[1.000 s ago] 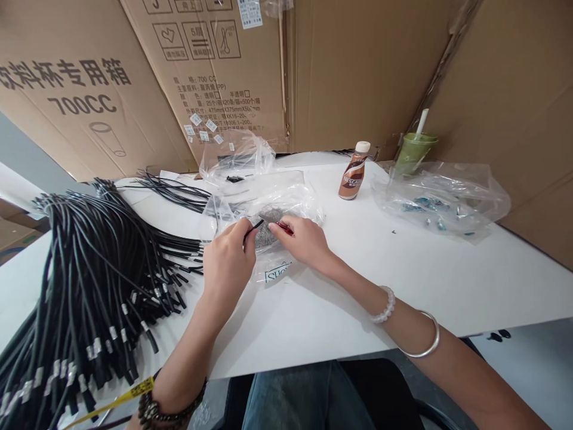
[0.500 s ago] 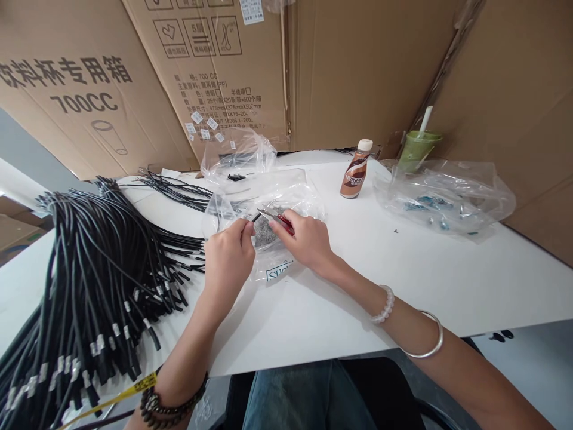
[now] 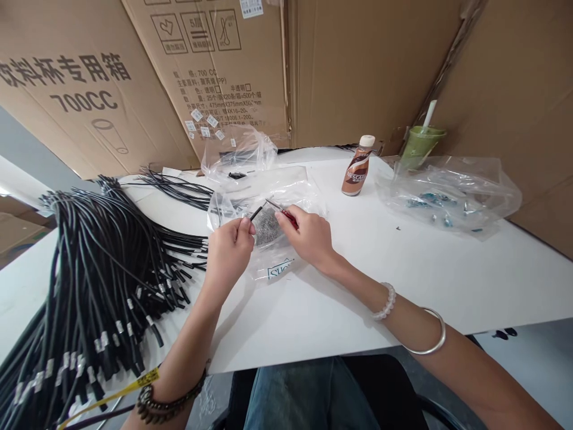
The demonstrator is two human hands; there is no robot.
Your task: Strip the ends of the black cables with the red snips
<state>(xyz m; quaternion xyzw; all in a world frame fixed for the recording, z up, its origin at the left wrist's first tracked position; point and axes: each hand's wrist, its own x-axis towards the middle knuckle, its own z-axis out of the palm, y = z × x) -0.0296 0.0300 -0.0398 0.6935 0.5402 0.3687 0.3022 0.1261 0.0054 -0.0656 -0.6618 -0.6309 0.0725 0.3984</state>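
- Pinching a black cable (image 3: 256, 213) close to its end, with the fingers of the left hand (image 3: 230, 245); leaving only a short piece visible beyond the grip.
- Gripping a red-handled tool (image 3: 289, 218) in the right hand (image 3: 311, 239), with fingers closed around the handles.
- Pointing to the upper right along its long axis, in the case of the cable end; pointing to the upper left, in the case of the tool; converging almost at the tips.
- Lying to the left of the right fingers, just beside the metal tips; nearer to the left hand, by its own grip.
- Cannot tell at this size: tips touching the cable or slightly apart, tips open or closed.
- Below, together with a clear plastic bag (image 3: 293, 177): a grey clump of fine strands (image 3: 267, 228); inside or on top, cannot tell.
- Spread at the left of the tabletop (image 3: 380, 257): a large bundle of black cables (image 3: 98, 257).
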